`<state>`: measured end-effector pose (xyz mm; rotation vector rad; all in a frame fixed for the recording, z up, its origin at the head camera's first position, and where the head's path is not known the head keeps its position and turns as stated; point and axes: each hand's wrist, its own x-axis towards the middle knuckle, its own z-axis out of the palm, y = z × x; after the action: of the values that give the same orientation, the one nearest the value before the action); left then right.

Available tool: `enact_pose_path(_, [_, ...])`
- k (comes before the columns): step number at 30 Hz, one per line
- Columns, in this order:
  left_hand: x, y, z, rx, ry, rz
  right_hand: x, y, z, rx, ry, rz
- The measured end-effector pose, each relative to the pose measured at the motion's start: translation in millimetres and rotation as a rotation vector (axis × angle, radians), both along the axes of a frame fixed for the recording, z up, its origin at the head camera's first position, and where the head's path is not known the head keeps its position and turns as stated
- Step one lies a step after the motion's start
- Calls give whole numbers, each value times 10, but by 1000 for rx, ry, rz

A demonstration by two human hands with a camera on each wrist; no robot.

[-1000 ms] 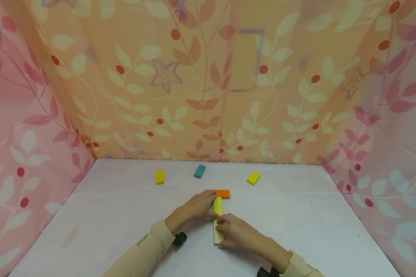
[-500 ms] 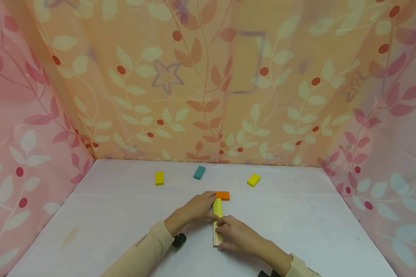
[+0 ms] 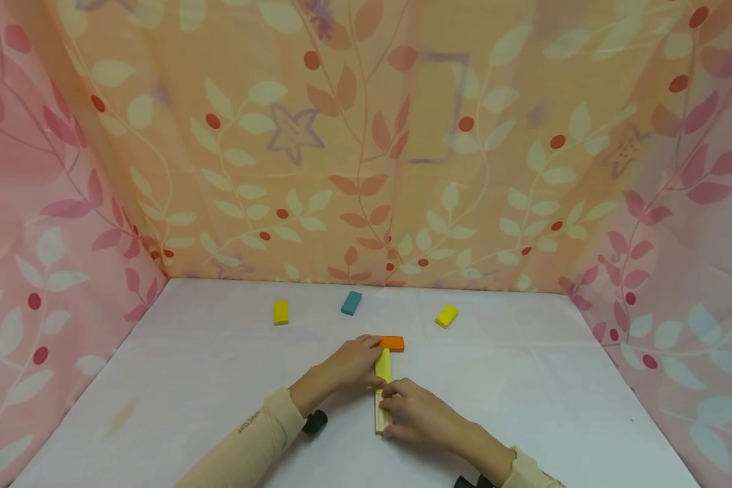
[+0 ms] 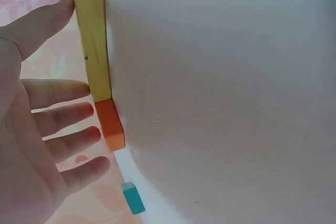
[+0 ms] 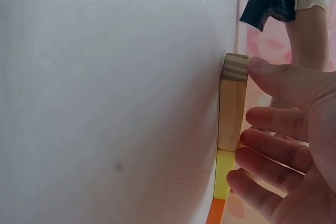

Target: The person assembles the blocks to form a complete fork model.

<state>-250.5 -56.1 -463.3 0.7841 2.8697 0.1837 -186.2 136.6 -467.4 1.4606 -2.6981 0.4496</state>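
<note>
In the head view, a narrow yellow block (image 3: 383, 366) and a plain wood block (image 3: 379, 413) lie end to end on the white tabletop. An orange block (image 3: 393, 343) lies crosswise at the yellow block's far end. My left hand (image 3: 349, 364) touches the yellow block with its thumb and index fingertips, one near each end, and its other fingers reach out past the orange block. Over the wood block is my right hand (image 3: 423, 415), its thumb tip at the near end and fingertips along the top edge, lightly bent in the right wrist view.
Farther back lie a yellow block (image 3: 280, 312) on the left, a teal block (image 3: 351, 303) in the middle and another yellow block (image 3: 446, 316) on the right. Patterned cloth (image 3: 366, 156) encloses the white table (image 3: 524, 379) at the back and both sides.
</note>
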Motion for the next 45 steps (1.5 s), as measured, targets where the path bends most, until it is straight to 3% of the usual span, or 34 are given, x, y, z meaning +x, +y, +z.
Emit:
enact_pose_path(8, [5, -26, -29, 22, -9, -17, 6, 37, 15, -40, -44, -31])
enact_pose_path(19, [59, -56, -54, 61, -17, -44, -117, 139, 183, -60, -169, -185])
enact_pose_path(29, [130, -25, -25, 42, -68, -20, -410, 242, 322, -177, -220, -283])
enact_pose_path(36, [160, -1, 8, 14, -79, -18, -660, 355, 321, -201, -119, -306])
enact_pose_path(45, [161, 8, 12, 1, -74, -20, -961, 489, 258, -200, -91, -401])
